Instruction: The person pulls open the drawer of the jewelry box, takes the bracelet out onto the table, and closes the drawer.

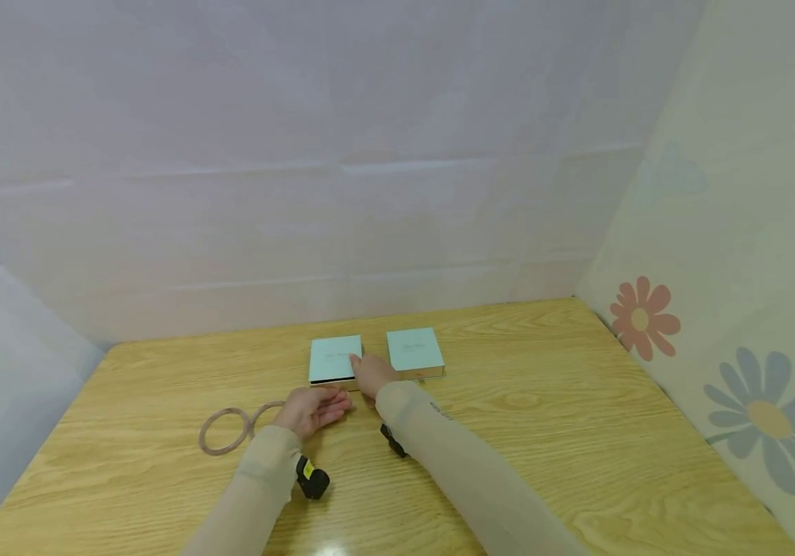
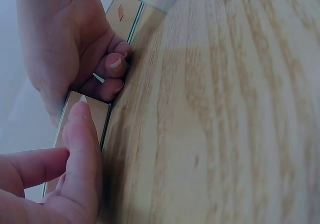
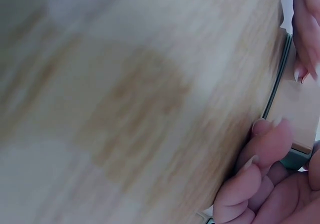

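Two flat, pale blue square boxes with tan sides lie near the back of the table. My right hand (image 1: 377,376) grips the right end of the left box (image 1: 328,357), its thumb on the lid and its fingers curled at the front corner. At that box's tan front (image 3: 295,106), the fingertips of my left hand (image 1: 310,409) pinch a small red tab (image 3: 304,77), mostly hidden by them. Just right of my right hand lies the second box (image 1: 414,349), with a similar red diamond tab (image 2: 120,12) on its front.
Two thin pinkish rings lie beside my left hand: the left ring (image 1: 224,432) in full sight, the other partly covered by the hand. The wooden table (image 1: 550,432) ends at a pale wall sheet (image 1: 370,232) behind the boxes.
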Action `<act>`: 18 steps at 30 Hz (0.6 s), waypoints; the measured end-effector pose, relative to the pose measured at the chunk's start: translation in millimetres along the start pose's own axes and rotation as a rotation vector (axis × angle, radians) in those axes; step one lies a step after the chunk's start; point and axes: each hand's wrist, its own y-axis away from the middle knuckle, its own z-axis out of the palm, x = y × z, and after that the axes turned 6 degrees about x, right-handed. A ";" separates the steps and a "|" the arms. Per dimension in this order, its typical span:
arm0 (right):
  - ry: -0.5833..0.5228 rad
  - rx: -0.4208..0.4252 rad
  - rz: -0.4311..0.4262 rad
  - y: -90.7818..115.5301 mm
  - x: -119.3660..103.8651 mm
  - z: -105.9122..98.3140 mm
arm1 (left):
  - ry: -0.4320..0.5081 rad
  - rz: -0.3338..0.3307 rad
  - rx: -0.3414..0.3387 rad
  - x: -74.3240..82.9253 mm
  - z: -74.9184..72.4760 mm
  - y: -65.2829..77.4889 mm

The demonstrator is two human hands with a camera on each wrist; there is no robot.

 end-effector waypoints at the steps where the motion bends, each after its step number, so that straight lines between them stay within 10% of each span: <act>1: 0.002 0.001 -0.001 0.1 -0.1 0.0 | 0.003 -0.001 0.000 0.0 -0.1 -0.3; 18: 0.027 0.010 0.002 2.0 -3.2 -0.5 | -0.013 0.017 -0.001 -1.3 -2.8 -8.4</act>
